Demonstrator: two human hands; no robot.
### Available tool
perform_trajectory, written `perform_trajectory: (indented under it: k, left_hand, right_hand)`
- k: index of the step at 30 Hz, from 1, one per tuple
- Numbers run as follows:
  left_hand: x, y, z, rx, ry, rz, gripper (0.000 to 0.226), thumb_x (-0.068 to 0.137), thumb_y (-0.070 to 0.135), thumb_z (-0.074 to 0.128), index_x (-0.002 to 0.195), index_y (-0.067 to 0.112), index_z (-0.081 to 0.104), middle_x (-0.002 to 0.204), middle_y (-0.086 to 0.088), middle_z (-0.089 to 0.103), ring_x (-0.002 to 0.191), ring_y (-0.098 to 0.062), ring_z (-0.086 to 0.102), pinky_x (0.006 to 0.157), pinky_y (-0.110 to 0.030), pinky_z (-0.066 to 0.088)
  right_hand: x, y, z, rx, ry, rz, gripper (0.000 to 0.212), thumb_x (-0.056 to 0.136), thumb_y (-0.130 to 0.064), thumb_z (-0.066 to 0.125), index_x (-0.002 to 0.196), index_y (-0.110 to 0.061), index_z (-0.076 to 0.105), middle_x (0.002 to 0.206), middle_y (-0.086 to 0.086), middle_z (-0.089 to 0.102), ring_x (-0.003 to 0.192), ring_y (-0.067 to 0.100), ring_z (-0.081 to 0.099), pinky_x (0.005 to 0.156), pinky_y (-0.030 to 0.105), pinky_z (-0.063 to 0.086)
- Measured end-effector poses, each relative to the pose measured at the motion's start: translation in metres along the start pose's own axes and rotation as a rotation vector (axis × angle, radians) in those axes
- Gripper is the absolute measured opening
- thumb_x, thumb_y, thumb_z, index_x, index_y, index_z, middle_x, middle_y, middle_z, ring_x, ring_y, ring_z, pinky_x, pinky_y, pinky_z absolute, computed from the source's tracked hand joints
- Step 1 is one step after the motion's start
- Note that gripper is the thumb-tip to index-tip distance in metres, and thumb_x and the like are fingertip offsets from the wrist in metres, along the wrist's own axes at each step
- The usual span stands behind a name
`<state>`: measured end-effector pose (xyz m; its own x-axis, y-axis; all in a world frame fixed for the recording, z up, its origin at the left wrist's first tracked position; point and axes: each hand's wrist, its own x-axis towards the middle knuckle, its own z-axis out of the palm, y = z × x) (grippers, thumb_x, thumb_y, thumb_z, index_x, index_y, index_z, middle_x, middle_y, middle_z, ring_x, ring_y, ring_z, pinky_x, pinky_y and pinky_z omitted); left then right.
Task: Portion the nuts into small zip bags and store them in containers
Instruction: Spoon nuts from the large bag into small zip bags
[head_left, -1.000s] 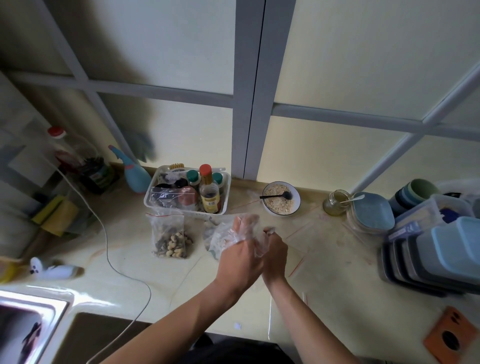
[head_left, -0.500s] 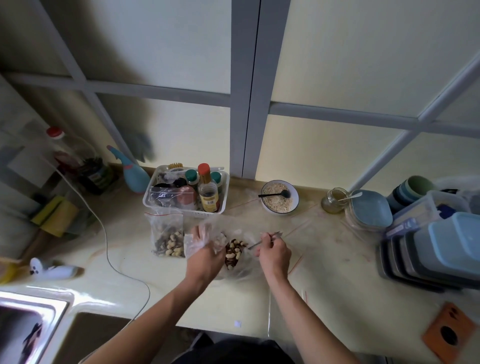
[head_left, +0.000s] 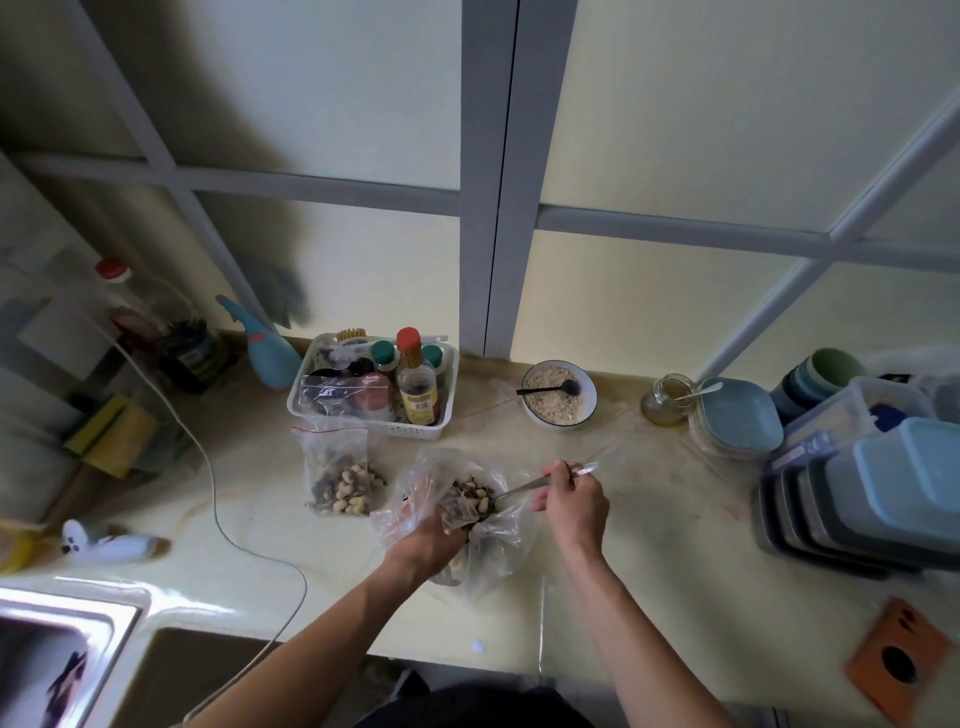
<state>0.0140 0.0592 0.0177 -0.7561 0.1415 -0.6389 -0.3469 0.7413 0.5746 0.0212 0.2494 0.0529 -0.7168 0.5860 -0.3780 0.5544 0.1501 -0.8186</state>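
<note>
Brown and cream nuts (head_left: 470, 499) are seen in a clear bag (head_left: 415, 483). The desk (head_left: 675, 519) is pale yellow. A bottle (head_left: 415, 384) is capped in red.

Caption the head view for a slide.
Left hand holds open a clear plastic bag of mixed nuts while right hand dips a metal spoon in.

The pale yellow surface (head_left: 649, 545) carries a clear bag of nuts (head_left: 488, 551) under both grips. Just left of the left grip (head_left: 428, 540) stands a small zip bag (head_left: 340, 470), with a white basket (head_left: 441, 410) of bottles beyond it. Beyond the right grip (head_left: 574, 501) sit a bowl of oats (head_left: 558, 397) and a glass jar (head_left: 667, 399). Stacked containers (head_left: 857, 499) lie well to its right. A white cable (head_left: 218, 493) runs well left of the left grip.
</note>
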Motion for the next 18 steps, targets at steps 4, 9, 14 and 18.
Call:
perform_trajectory:
  k: [4, 9, 14, 18]
  left_hand:
    - [0.06, -0.05, 0.028, -0.13, 0.068, -0.012, 0.102, 0.057, 0.056, 0.06, 0.148, 0.044, 0.014, 0.145, -0.01, 0.045, 0.131, -0.033, 0.047, 0.104, -0.052, 0.047]
    - [0.004, 0.005, 0.004, -0.209, 0.014, -0.036, 0.056, 0.073, 0.024, 0.064, 0.12, 0.031, 0.035, 0.106, -0.006, 0.055, 0.107, -0.028, 0.057, 0.095, -0.043, 0.053]
    - [-0.007, 0.018, 0.004, -0.176, -0.018, 0.004, 0.032, 0.092, -0.006, 0.051, 0.101, 0.022, 0.039, 0.098, -0.004, 0.049, 0.105, -0.026, 0.05, 0.095, -0.038, 0.048]
    - [-0.009, 0.021, 0.003, -0.254, 0.088, 0.111, 0.041, 0.088, -0.009, 0.056, 0.116, 0.015, 0.037, 0.091, 0.007, 0.047, 0.095, -0.021, 0.05, 0.073, -0.025, 0.045]
  right_hand:
    - [0.004, -0.009, -0.011, 0.021, 0.025, -0.007, 0.028, 0.098, -0.026, 0.048, 0.084, -0.019, 0.071, 0.054, -0.002, 0.069, 0.066, 0.019, 0.071, 0.078, 0.037, 0.057]
    - [0.003, -0.019, -0.022, 0.022, 0.045, -0.044, 0.029, 0.099, -0.027, 0.047, 0.083, -0.021, 0.07, 0.054, -0.002, 0.069, 0.066, 0.017, 0.071, 0.077, 0.038, 0.056]
    - [0.0, -0.021, -0.028, 0.07, 0.057, -0.052, 0.03, 0.1, -0.026, 0.046, 0.08, -0.019, 0.068, 0.056, 0.0, 0.069, 0.058, 0.014, 0.07, 0.08, 0.04, 0.057]
    - [-0.007, -0.019, -0.029, 0.068, -0.014, -0.071, 0.03, 0.099, -0.026, 0.047, 0.082, -0.018, 0.069, 0.058, 0.002, 0.07, 0.06, 0.018, 0.071, 0.077, 0.044, 0.059]
